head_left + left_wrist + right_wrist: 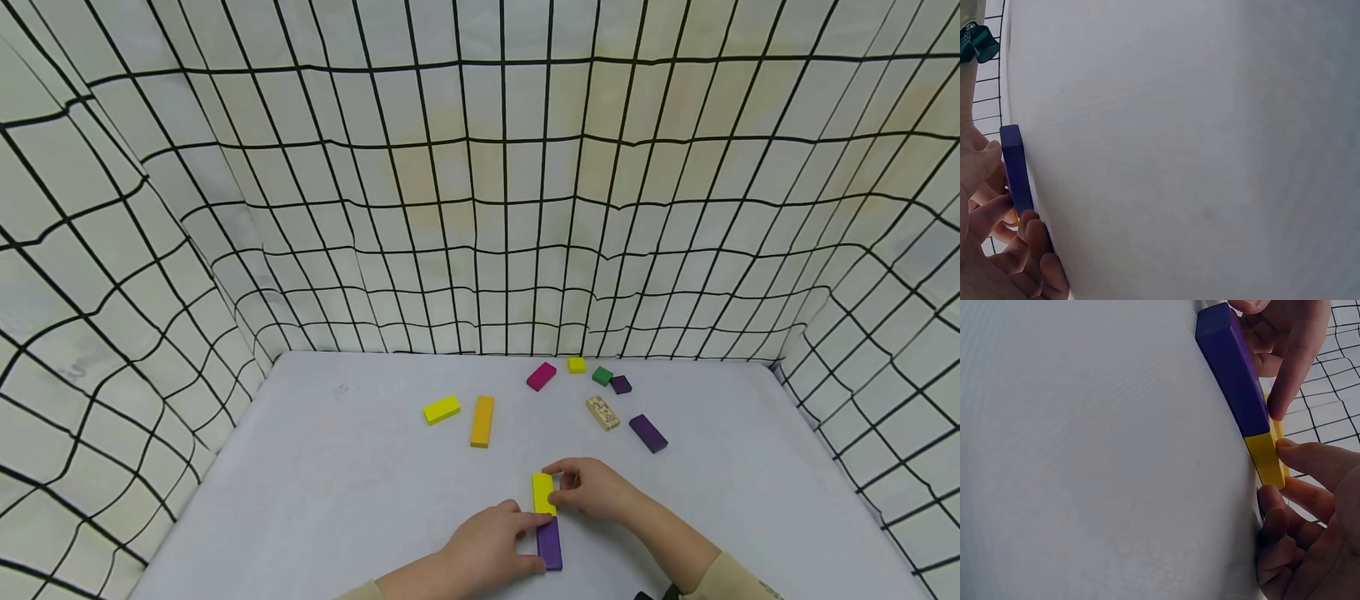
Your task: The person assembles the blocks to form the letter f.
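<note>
While left grip [491,542] is holding purple block [551,546], thumb and finger spread along it, right grip [600,490] is pinching yellow block [542,493], fingers just block-wide apart. Blocks are lying end to end, touching, on counter [315,475]. Soft pushing, sides lining up, probably working best.

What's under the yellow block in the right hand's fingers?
White tabletop shows beside the yellow block; its underside and whatever lies directly beneath are covered, so cannot be seen.

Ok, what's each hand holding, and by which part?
Right hand: yellow rectangular block, by far end and right side. Left hand: purple rectangular block, near both ends.
</note>
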Demonstrator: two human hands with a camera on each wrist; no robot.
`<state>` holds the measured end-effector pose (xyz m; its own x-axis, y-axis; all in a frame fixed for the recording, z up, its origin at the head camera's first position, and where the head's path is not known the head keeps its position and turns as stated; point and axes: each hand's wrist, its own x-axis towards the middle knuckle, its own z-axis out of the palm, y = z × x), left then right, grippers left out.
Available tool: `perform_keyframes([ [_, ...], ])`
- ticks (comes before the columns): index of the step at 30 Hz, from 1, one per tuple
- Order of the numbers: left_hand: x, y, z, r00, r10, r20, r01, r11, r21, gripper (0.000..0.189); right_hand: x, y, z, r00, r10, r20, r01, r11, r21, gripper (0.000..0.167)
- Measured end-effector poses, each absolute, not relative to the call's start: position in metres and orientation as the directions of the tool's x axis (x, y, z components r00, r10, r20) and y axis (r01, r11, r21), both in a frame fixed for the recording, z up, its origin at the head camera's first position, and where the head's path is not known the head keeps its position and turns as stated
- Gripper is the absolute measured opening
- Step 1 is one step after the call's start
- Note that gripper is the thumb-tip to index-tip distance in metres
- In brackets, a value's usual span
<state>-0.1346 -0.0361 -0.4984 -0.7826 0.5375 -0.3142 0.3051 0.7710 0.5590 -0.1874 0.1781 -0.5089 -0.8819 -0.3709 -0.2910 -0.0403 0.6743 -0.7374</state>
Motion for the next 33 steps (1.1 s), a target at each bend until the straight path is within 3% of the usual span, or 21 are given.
perform_keyframes([
  [17,-0.135,-0.035,-0.500,-0.801,0.510,-0.313,0.283,0.784,0.552,0.053,-0.193,0.184,-0.509,-0.866,-0.428,-0.260,-0.083,0.636,-0.767,0.041],
  [33,-0.135,-0.035,-0.503,-0.791,0.545,-0.279,0.343,0.772,0.536,0.053,-0.240,0.183,-0.501,-0.876,-0.409,-0.257,-0.090,0.661,-0.745,0.037],
])
